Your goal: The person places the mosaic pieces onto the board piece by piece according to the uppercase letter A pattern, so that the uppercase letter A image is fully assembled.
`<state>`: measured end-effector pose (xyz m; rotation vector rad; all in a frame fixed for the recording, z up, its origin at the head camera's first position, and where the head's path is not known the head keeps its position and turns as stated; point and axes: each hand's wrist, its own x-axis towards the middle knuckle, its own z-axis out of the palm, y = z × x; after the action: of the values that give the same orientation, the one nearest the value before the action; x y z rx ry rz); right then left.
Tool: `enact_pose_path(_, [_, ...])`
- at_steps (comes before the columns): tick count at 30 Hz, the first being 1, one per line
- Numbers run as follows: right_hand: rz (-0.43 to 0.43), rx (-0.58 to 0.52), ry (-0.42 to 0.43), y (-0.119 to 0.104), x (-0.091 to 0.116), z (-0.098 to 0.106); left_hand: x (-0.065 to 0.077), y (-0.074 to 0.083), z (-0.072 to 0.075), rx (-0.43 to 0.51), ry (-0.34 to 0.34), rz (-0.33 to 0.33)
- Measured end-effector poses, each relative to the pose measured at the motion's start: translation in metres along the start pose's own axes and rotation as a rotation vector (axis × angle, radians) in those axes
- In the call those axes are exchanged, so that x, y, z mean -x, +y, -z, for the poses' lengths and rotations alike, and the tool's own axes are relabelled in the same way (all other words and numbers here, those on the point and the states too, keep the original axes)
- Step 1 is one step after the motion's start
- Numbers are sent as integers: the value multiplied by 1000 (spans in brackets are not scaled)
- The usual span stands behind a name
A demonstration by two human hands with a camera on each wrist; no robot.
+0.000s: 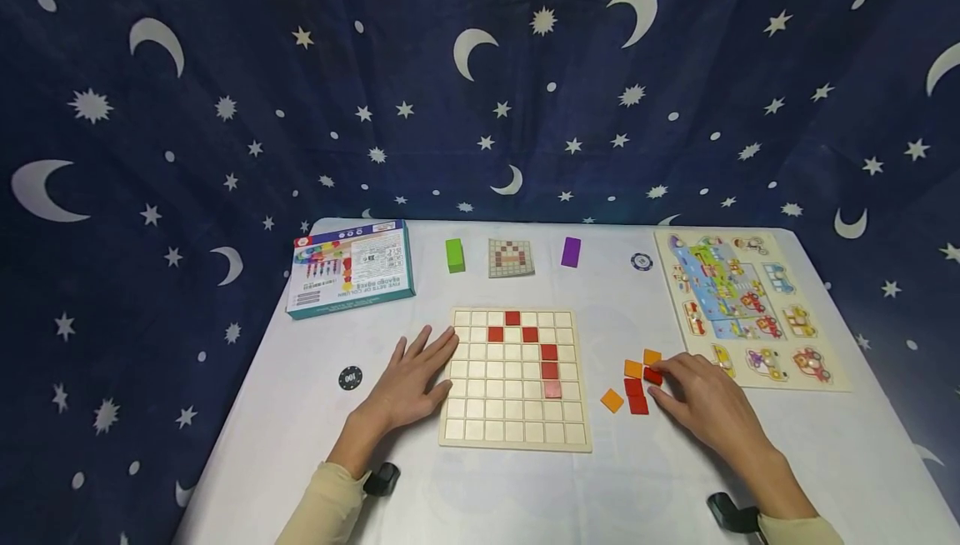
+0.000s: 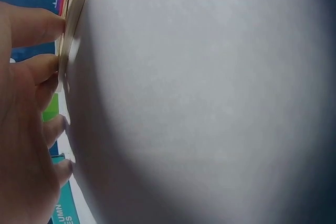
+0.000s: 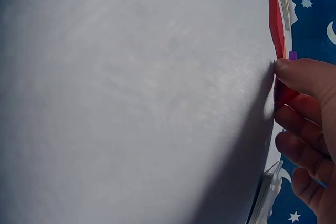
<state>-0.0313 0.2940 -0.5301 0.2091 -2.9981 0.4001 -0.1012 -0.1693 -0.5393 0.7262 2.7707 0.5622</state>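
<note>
A cream gridded board (image 1: pixel 480 412) lies mid-table, with several red tiles (image 1: pixel 550 352) set in its squares. My left hand (image 1: pixel 408 382) rests at its left edge, fingers stretched out and the fingertips and thumb touching the rim. To the right of the board my right hand (image 1: pixel 708 403) has thumb and index finger at either side of a red tile (image 1: pixel 652 376), pinching it. That tile shows between the fingers in the right wrist view too, partly hidden. Beside it lie two loose red tiles (image 1: pixel 638 405) and three orange tiles (image 1: pixel 612 400).
A small pattern card (image 1: pixel 511 259) stands behind the board, between a green block (image 1: pixel 454 255) and a purple block (image 1: pixel 571 252). A box (image 1: pixel 351 270) sits back left, a vehicle puzzle board (image 1: pixel 813 316) at right. Black (image 1: pixel 349 377) and blue-white (image 1: pixel 642 262) chips lie on the table.
</note>
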Motion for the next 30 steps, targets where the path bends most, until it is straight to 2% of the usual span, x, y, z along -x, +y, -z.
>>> enact_pose_path(6, [13, 1, 10, 0, -2, 1, -1, 0, 0, 0, 2, -3])
enact_pose_path(14, [-17, 6, -12, -1, -4, -1, -1, -1, 1, -11, 12, -9])
enact_pose_path(26, [6, 1, -53, -2, -9, 4, 0, -1, 2, 4, 21, -7])
enact_pose_path(30, [11, 2, -44, -3, -9, 5, 1, -1, 1, 1, 20, -4])
